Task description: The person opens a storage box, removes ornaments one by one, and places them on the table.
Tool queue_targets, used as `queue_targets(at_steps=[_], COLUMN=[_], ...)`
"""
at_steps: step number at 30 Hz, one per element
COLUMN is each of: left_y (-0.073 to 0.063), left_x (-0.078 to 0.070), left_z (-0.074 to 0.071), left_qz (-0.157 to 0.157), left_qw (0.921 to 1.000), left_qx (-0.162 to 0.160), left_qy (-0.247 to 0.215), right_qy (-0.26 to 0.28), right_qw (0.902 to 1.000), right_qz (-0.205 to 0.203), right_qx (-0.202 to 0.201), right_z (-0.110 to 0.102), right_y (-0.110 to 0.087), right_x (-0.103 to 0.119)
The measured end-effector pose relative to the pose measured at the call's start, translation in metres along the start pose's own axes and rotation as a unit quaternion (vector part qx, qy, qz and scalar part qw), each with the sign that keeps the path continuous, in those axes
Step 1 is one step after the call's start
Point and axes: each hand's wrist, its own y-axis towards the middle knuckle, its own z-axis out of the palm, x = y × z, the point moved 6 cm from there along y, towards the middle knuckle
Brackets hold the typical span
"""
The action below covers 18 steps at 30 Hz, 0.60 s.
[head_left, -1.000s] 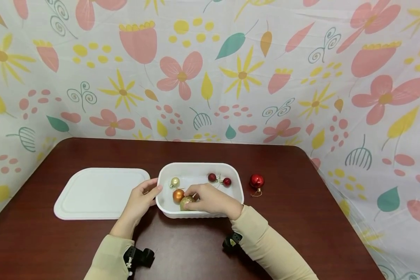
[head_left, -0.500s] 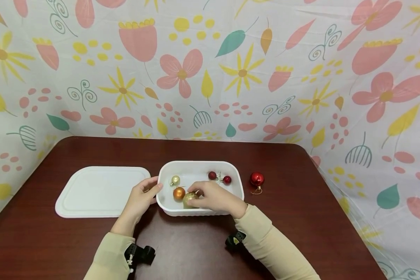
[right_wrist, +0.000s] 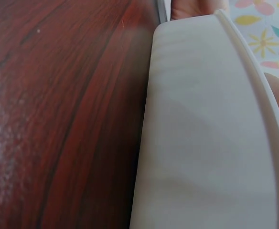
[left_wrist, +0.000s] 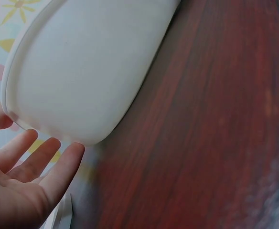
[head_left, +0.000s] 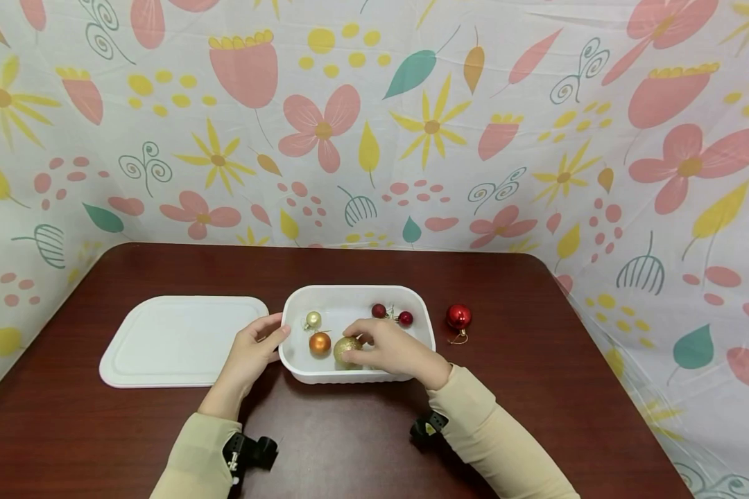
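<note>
A white plastic box (head_left: 356, 378) stands on the table, with several Christmas baubles inside. My right hand (head_left: 390, 350) reaches into it over the front right and holds a glittery gold bauble (head_left: 346, 351) between thumb and fingers. Just left of that bauble lies a shiny orange bauble (head_left: 320, 344), with a small pale gold bauble (head_left: 313, 319) behind it. Two small dark red baubles (head_left: 405, 318) lie at the box's back right. My left hand (head_left: 256, 350) holds the box's left end, thumb at the rim and fingertips (left_wrist: 77, 150) against the outer wall.
A white lid (head_left: 175, 343) lies flat on the brown table (head_left: 324, 443), left of the box and partly behind my left hand. Right of the box rests a larger shiny red bauble (head_left: 458, 317) with a gold loop. A flower-patterned cloth (head_left: 362, 138) hangs behind the table.
My right hand has shifted the gold bauble a little to the right inside the box, opening a gap from the orange bauble. My left hand stays at the box's left end.
</note>
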Motion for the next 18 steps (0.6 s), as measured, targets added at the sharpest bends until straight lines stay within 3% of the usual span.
queue_targets(at_steps=[18], left_y=[0.000], left_x=[0.000], left_z=[0.000], left_qz=[-0.002], left_qw=[1.0000], left_qx=[0.001], left_qy=[0.005], right_qy=[-0.009], right_qw=[0.9989], right_qz=[-0.009], right_qx=[-0.046], right_z=[-0.016], right_y=[-0.011], right_x=[-0.008])
